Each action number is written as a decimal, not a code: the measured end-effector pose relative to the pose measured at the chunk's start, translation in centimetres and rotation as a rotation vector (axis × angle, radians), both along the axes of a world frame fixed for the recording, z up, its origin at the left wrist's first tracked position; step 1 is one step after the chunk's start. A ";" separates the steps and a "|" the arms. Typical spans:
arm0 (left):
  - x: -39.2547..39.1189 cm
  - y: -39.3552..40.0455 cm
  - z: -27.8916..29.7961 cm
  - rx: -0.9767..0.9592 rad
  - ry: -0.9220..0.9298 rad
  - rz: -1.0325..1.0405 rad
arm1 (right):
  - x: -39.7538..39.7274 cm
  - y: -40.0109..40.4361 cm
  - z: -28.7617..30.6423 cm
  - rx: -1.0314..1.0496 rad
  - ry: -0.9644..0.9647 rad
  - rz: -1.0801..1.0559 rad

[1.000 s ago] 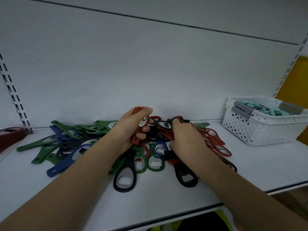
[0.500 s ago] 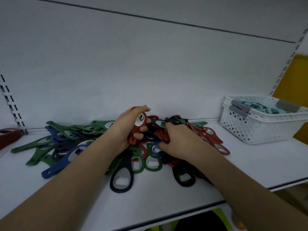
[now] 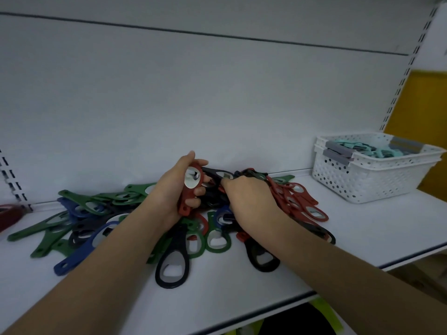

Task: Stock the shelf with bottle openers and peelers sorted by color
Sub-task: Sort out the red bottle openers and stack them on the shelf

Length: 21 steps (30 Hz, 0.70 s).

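1. Many bottle openers lie in one mixed pile (image 3: 135,221) on the white shelf (image 3: 362,228): green and blue ones on the left side, red ones (image 3: 297,201) on the right, black ones in the middle and at the front.
2. The left hand (image 3: 174,189) has its fingers curled tight round a red opener (image 3: 191,189), held up just above the pile.
3. The right hand (image 3: 249,201) is pushed down into the pile. Its fingertips are hidden, so I cannot tell if it is pinching anything.
4. The openers are tangled. If the right hand pulls one out fast, I think others could hook on and get dragged along.
5. A black opener (image 3: 173,262) lies near the front edge. A bump could knock it off the shelf.
6. Colors could get mixed up again if the piles are pushed together.
7. A white basket (image 3: 367,182) with holes stands well apart on the right. It looks like two baskets, one inside the other. Light green things (image 3: 384,151) lie inside; they may be peelers, but they are too small to tell.
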<state>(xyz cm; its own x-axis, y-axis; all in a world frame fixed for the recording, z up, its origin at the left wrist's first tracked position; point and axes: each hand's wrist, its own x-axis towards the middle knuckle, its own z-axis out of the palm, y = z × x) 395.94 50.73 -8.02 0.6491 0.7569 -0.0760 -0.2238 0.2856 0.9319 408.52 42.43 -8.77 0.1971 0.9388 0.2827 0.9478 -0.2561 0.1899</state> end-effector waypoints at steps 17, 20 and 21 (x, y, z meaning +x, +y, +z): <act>0.4 -0.5 0.8 -0.379 -0.209 0.027 | 0.0 -1.4 3.1 0.489 0.639 0.359; 0.1 -0.2 0.7 -0.394 -0.217 -0.019 | -0.9 -0.9 2.4 0.428 0.576 0.390; 0.0 -0.1 0.7 -0.381 -0.225 -0.005 | -1.1 -0.9 2.2 0.422 0.564 0.388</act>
<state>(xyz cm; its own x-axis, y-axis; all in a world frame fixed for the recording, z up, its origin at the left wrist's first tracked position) 395.95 50.59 -7.29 0.6852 0.6987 -0.2056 -0.4064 0.6010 0.6882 407.45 41.53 -6.56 0.0973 0.8058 0.5841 0.9082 0.1682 -0.3833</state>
